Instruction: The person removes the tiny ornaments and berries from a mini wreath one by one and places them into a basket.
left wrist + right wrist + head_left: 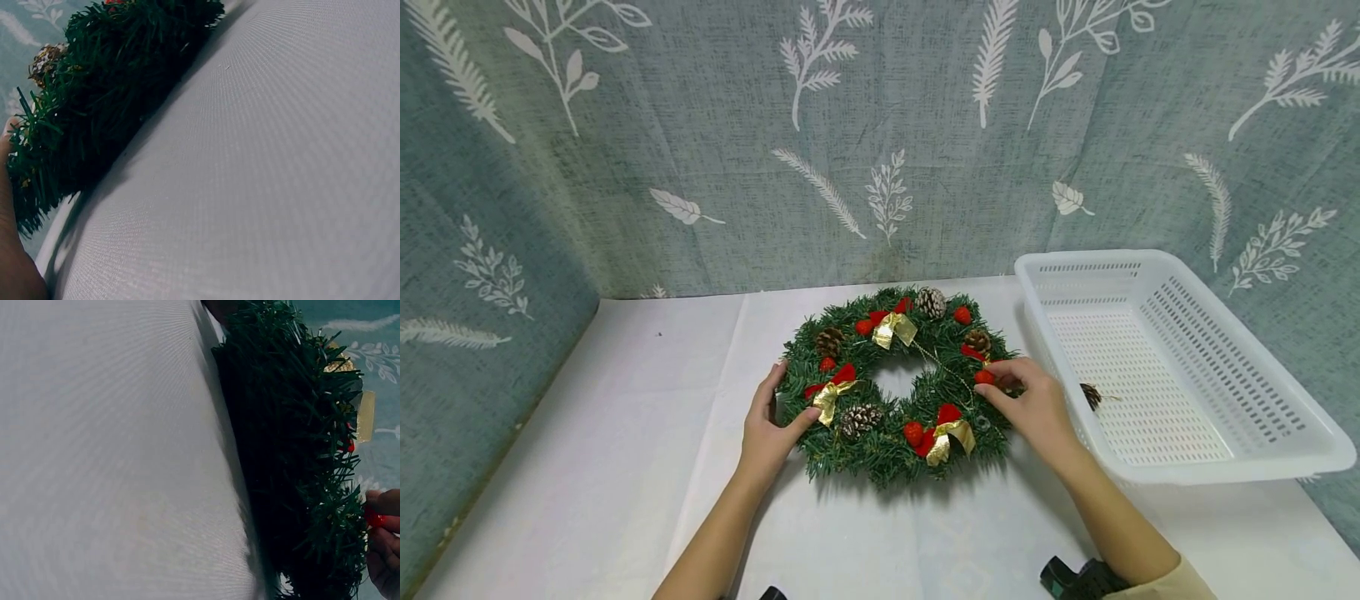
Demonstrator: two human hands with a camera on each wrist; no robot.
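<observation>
A green wreath [880, 457] lies on the white-covered table, set with red and gold bows, pine cones and small red berries. At its left side my left hand [767, 429] grips the rim, thumb on top near a gold bow [826, 402] and fingers along the outer edge. Across the ring, my right hand [1033, 404] pinches a red berry [984, 377] between thumb and fingertips, below a bow partly covered by the fingers. The right wrist view shows that berry [374, 517] close against the wreath's needles. A thin gold cord [942, 362] crosses the wreath's opening.
A white perforated plastic basket [1285, 442] stands to the right of the wreath, close beside my right forearm. One small pine cone [1091, 396] with a wire lies in it. Behind the table hangs a grey-green cloth [722, 167] with white leaf prints.
</observation>
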